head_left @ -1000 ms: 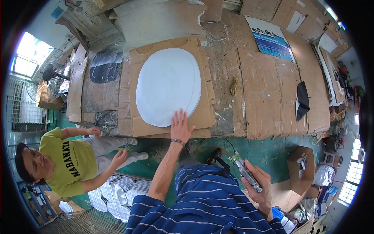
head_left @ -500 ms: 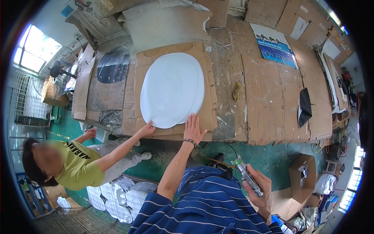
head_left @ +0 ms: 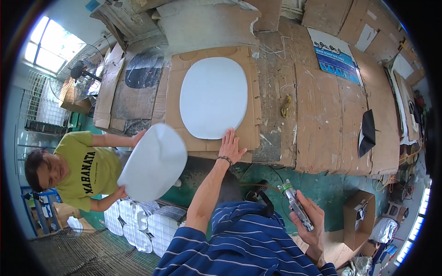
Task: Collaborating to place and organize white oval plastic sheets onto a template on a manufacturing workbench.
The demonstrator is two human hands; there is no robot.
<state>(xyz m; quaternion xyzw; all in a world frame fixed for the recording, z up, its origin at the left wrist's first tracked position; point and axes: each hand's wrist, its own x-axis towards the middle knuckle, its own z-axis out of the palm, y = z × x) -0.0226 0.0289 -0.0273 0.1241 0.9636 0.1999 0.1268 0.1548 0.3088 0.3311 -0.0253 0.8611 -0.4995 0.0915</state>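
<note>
Workshop surface: Cardboard-covered and scuffed, a long surface (head_left: 322, 147) runs across the room before the worker, who stands at its near edge.
Left hand: Open and flat, with fingers slightly spread, the left hand (head_left: 231, 149) grips nothing; its fingertips meet the lower right rim of the white oval panel, though whether they press down cannot be told.
Right hand: Curled around a silver hand tool (head_left: 296, 204) with a green end, the right hand (head_left: 311, 218) is held off the surface, over the floor and well apart from the panel.
White oval panel: Lying flat on a cardboard sheet (head_left: 173, 124), the white oval panel (head_left: 214, 99) rests just beyond the left hand.
Step in hand: By all appearances, steadying or squaring the panel, with the tool at the ready.
Next move: It seems to call for a light, steady left hand at the rim and a clear path for the tool.
Co-worker: At left, a co-worker (head_left: 76, 172) in a yellow-green shirt holds a second white oval (head_left: 154, 161), blurred, by its edges in both co-worker's hands (head_left: 138, 137), apart from the panel.
Farther out: White pieces (head_left: 138, 225) sit behind wire mesh below; a fan (head_left: 78, 71) stands at upper left.
</note>
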